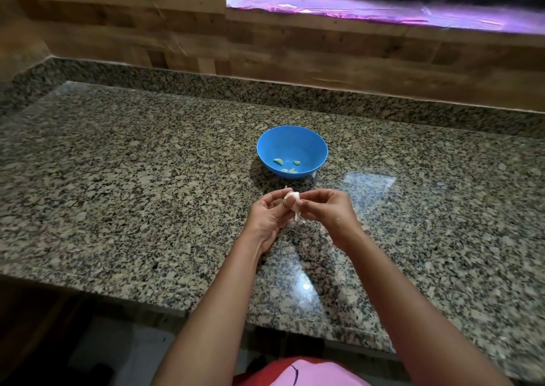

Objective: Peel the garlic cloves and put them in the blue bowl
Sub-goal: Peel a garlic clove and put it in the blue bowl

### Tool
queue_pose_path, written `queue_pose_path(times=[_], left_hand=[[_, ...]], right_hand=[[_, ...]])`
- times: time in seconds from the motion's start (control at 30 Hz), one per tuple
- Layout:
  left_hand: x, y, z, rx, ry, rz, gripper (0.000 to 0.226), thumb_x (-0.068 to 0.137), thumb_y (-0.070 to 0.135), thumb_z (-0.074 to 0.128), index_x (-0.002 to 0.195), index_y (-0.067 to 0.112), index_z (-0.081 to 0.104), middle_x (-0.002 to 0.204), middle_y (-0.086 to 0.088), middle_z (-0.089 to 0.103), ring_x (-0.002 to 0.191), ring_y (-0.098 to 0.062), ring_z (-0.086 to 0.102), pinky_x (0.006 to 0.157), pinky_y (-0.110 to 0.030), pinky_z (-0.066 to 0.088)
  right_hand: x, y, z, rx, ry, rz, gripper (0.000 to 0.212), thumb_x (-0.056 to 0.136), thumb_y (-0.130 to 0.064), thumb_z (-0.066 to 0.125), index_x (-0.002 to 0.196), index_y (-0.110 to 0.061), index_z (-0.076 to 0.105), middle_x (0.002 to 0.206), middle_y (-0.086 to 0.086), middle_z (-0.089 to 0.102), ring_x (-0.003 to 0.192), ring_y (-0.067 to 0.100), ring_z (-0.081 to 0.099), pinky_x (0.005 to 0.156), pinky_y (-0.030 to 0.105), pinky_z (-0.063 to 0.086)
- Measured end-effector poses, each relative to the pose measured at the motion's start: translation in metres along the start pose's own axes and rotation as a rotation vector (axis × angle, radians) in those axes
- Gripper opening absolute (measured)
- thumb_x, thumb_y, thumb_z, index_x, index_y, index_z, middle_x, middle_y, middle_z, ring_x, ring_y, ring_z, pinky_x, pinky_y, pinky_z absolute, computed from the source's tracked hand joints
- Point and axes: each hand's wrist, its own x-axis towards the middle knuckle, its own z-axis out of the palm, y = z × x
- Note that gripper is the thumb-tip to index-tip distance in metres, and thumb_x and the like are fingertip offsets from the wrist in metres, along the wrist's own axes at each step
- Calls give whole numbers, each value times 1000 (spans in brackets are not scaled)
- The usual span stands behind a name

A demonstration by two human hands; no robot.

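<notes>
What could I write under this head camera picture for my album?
Both hands, left hand and right hand, peel garlic over the granite counter, near a blue bowl holding peeled cloves.

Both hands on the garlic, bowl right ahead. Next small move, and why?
Probably keep stripping skin: the garlic, pinched between the left hand and right hand, still trails papery peel underneath. Dropping it into the blue bowl, beside the peeled cloves already there, should wait until it is bare.

Granite counter [147,179] w/ wood-plank wall [118,31], window sill [383,11] upper right.
</notes>
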Motion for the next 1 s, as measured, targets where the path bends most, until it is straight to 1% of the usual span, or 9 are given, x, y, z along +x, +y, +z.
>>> queue_pose_path(times=[0.1,0.2,0.3,0.37,0.6,0.7,0.83,0.93,1.0], left_hand=[[0,0,2,24,13,20,12,83,-3,62,90,6,65,71,-2,72,60,-10,67,59,-19,56],[0,-2,4,29,24,35,11,82,-3,63,90,5,65,73,-2,73,63,-11,68,60,-20,56],[1,-3,5,64,19,30,13,82,-2,64,95,2,66,73,-3,73,64,-13,69,61,-21,56],[1,-4,4,89,19,15,16,82,-2,65,98,-1,65,75,-5,72,64,-14,69,61,-21,56],[3,-8,5,84,21,-12,11,82,-4,63,93,-1,65,73,-6,72,63,-16,69,65,-25,59],[3,-8,6,81,20,-18,11,82,-3,63,93,-1,65,74,-7,71,63,-16,69,65,-26,59],[3,-5,5,78,20,-36,15,82,-2,64,98,0,65,75,-6,72,61,-14,69,57,-22,56],[3,-6,5,68,31,-34,17,83,-2,63,100,-1,64,76,-5,71,62,-13,69,59,-22,56],[4,-5,6,67,22,-40,16,84,-2,62,100,-2,63,74,-4,72,63,-13,69,60,-21,57]], right_hand=[[0,1,1,-41,-4,-14,13,81,-3,69,92,2,67,89,22,69,80,27,66,78,34,56],[1,3,3,-147,12,-70,13,82,-9,70,90,0,68,82,15,69,73,20,66,69,28,56],[2,7,3,-282,35,-118,21,80,-19,73,89,-1,67,78,11,69,70,20,64,70,37,55],[2,9,3,-395,64,-145,24,79,-24,74,89,-3,66,79,9,68,72,21,64,69,38,54],[1,14,3,-563,70,-230,22,82,-21,69,88,-2,61,82,12,66,78,29,64,71,45,54],[2,15,0,-576,47,-248,23,82,-23,69,89,-2,61,83,11,65,76,26,62,69,40,53],[5,14,-4,-484,-15,-178,19,83,-24,69,92,-7,63,83,7,67,74,17,60,68,35,51],[7,10,-6,-479,-43,-169,16,84,-23,69,92,-11,62,79,1,64,70,12,57,63,27,48],[8,8,-7,-496,-48,-171,16,84,-24,69,90,-12,61,80,2,64,72,13,58,66,31,50]])
